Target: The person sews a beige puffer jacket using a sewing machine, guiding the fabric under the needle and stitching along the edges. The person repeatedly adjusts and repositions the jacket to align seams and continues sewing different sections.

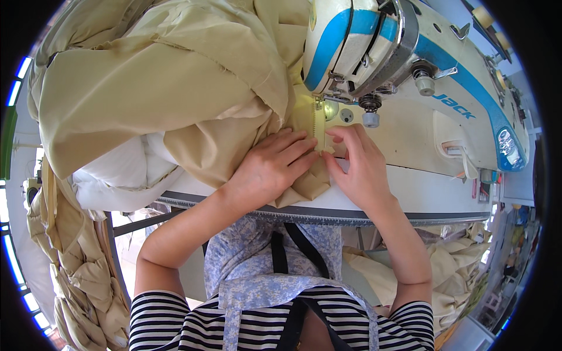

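A: How is the grip found?

B: The left hand (pixel 272 159) is laid flat on the beige fabric (pixel 158 85), nothing enclosed. The right hand (pixel 358 167) is bent, thumb and forefinger set by the near end of a pale zip tape (pixel 320 126); whether it is pinched cannot be told

A: And the work?

B: Tape placed between both hands' fingertips, run away from them toward the sewing machine (pixel 351 50). Fabric heaped beyond and left of the left hand

A: Handling?

B: Fabric judged soft, heavy in bulk, apt to drag; tape light, stiffer at the teeth. Best pressed flat beside the teeth, tape end pinched
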The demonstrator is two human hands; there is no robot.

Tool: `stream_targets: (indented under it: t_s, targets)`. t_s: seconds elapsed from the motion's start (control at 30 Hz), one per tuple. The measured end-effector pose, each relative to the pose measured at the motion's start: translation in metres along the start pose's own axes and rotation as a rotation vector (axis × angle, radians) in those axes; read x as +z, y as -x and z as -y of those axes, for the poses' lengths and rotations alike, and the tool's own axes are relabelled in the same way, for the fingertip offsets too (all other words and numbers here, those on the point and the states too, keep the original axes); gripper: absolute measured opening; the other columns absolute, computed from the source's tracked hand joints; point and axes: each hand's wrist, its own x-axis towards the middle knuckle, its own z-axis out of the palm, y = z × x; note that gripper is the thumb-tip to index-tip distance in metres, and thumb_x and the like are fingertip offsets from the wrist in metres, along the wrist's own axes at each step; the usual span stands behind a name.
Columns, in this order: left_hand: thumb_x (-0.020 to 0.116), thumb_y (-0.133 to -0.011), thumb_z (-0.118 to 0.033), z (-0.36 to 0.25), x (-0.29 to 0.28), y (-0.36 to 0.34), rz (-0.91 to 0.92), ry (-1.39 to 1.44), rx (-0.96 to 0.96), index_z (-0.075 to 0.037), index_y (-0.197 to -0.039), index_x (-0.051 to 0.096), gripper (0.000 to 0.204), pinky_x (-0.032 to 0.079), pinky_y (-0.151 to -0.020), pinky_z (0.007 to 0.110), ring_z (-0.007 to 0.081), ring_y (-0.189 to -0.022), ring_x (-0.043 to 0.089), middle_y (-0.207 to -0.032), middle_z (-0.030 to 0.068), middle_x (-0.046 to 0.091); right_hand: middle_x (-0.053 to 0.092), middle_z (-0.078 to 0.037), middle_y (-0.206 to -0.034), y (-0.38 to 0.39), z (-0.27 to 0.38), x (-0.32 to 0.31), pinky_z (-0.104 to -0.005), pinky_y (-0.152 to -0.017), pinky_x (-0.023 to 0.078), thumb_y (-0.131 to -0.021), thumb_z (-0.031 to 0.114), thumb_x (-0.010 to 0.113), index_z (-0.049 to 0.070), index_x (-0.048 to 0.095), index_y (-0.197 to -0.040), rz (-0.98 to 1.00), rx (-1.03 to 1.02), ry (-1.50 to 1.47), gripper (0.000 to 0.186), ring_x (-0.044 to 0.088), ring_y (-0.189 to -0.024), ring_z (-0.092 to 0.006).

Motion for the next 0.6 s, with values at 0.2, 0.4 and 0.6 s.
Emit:
stream_targets:
  t_s: [0.2, 0.4, 0.6]
  targets:
    - [0.062, -0.077, -0.01, 0.001, 0.001, 0.001, 0.013, -0.01, 0.014, -0.004, -0.109, 0.068, 0.033, 0.05, -0.104, 0.042, 0.029, -0.118, 0.062, -0.12, 0.0106, 0.066, 0.06, -0.001, -0.082, -0.005, -0.009, -0.01, -0.038, -0.071, 0.046, -0.076, 0.009, 0.076, 0.01, 0.063, -0.084, 0.069, -0.222, 0.043, 0.016, 0.059, -0.081, -0.0219]
    - [0.062, -0.078, -0.01, 0.005, 0.004, 0.002, 0.003, -0.004, 0.015, -0.004, -0.111, 0.068, 0.034, 0.05, -0.104, 0.043, 0.0285, -0.118, 0.062, -0.12, 0.0107, 0.066, 0.063, -0.003, -0.073, -0.016, -0.009, -0.008, -0.0377, -0.071, 0.044, -0.08, 0.013, 0.074, 0.01, 0.064, -0.082, 0.235, 0.042, -0.065, 0.01, 0.061, -0.072, -0.0248]
    - [0.063, -0.078, -0.009, 0.002, 0.002, -0.001, -0.013, -0.007, 0.005, -0.004, -0.112, 0.069, 0.036, 0.053, -0.1, 0.044, 0.0294, -0.114, 0.065, -0.119, 0.0105, 0.068, 0.067, -0.006, -0.071, -0.026, -0.007, -0.01, -0.0405, -0.072, 0.047, -0.083, 0.018, 0.071, 0.009, 0.067, -0.084, 0.341, 0.148, -0.012, 0.011, 0.064, -0.07, -0.0274]
